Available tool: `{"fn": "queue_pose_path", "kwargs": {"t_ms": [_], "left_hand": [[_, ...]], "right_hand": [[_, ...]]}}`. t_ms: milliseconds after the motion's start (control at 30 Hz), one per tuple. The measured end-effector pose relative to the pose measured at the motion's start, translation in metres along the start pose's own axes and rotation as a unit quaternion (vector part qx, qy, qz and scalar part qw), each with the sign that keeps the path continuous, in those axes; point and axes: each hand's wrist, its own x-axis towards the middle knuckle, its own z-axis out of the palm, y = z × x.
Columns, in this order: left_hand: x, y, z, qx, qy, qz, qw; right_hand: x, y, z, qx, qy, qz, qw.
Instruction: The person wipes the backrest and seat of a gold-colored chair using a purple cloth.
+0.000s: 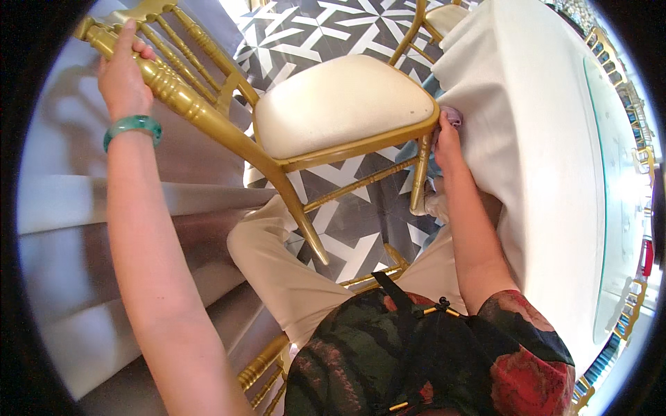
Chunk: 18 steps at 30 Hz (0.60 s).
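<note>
A gold Chiavari chair (281,174) with a cream padded seat (346,106) stands before me, its spindled back toward the left. My left hand (126,78), with a green bangle on the wrist, grips the top part of its back post. At the seat's front corner on the right is my right hand (448,138), holding a bunched mauve cloth (452,117) against the chair's front leg; part of the cloth and the fingers are hidden. Small dark marks show on the seat near that corner.
A round table under a white tablecloth (551,156) with a glass top (614,208) stands close on the right. Long pale drapes (67,203) hang at left. Another gold chair (434,28) is beyond; gold chair parts (263,364) show beneath me. The floor (354,213) is patterned tile.
</note>
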Motion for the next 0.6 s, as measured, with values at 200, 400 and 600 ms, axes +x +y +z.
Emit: {"fn": "queue_pose_path", "kwargs": {"t_ms": [200, 400, 600], "left_hand": [[-0.008, 0.020, 0.003, -0.007, -0.031, -0.025, 0.999], [-0.001, 0.028, -0.003, 0.023, -0.024, -0.108, 0.994], [0.001, 0.023, -0.005, -0.002, -0.102, -0.113, 0.988]], "right_hand": [[-0.001, -0.025, 0.008, 0.034, -0.090, 0.050, 0.994], [-0.028, -0.020, 0.012, 0.093, -0.097, 0.064, 0.989], [-0.054, 0.014, -0.012, 0.130, -0.111, 0.049, 0.984]]}}
